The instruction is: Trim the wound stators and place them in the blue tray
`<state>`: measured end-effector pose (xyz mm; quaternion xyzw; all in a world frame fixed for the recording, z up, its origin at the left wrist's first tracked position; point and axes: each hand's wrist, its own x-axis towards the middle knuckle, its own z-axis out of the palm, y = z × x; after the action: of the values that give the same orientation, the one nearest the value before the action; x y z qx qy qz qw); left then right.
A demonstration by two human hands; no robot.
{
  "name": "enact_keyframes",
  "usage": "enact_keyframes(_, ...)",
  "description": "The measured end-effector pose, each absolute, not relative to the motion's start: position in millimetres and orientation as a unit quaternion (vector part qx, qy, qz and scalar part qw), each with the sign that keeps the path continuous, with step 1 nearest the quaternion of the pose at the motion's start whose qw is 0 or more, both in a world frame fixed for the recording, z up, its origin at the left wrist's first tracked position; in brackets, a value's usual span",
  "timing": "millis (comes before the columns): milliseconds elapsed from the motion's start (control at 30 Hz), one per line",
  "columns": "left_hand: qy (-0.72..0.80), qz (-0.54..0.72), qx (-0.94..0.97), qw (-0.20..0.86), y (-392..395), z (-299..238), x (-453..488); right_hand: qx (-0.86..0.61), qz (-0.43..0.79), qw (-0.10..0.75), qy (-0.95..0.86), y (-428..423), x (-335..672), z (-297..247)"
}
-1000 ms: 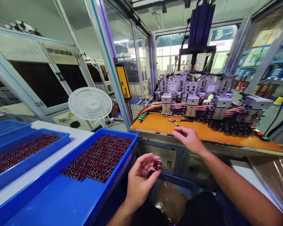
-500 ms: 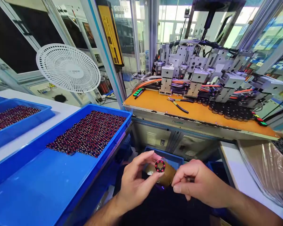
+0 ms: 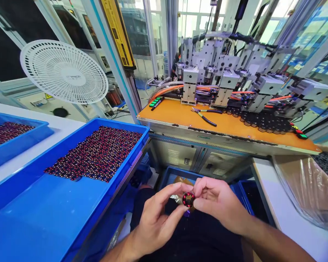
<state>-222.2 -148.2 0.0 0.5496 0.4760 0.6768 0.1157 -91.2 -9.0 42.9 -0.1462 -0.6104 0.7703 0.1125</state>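
Observation:
Between the thumb and fingertips of my left hand [image 3: 158, 218] is a small black ring part [image 3: 183, 199] with red segments around an open centre, like a little motor stator. Its round face is turned toward me. My right hand [image 3: 221, 203] is closed at the ring's right edge, thumb and index finger pinching there. Whether those right fingertips also hold something tiny is hidden. Both hands are above my dark-clothed lap, in front of a blue bin [image 3: 168, 175] that holds something brownish and shiny.
On the left, a blue tray [image 3: 38, 214] holds many similar black-and-red parts; another blue tray [image 3: 41, 135] is behind it. Pliers [image 3: 207, 118] lie on the orange bench [image 3: 169, 114] before a machine [image 3: 190, 85]. A white fan [image 3: 67, 74] stands left; plastic sheeting [image 3: 295, 185] covers the right side.
My right hand has moved left and its fingertips now meet the ring part, which my left hand still holds. The whole view has shifted slightly.

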Motion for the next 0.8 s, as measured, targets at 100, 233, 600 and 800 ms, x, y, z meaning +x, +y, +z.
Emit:
enact_keyframes(100, 0.472, 0.698, 0.523, 0.127, -146, 0, -219, -0.136, 0.776, 0.142, -0.599, -22, -97, 36)
enact_keyframes(233, 0.455, 0.750, 0.448, 0.176, -145, 0, -219, -0.150, 0.777, 0.211, -0.574, -37, -93, 15)
enact_keyframes(600, 0.437, 0.735, 0.473, 0.214, -148, 1, -216, -0.155, 0.794, 0.181, -0.560, -34, -88, 22)
enact_keyframes(800, 0.384, 0.756, 0.375, 0.376, -148, 7, -221, -0.159, 0.783, 0.180, -0.573, -38, -81, 14)
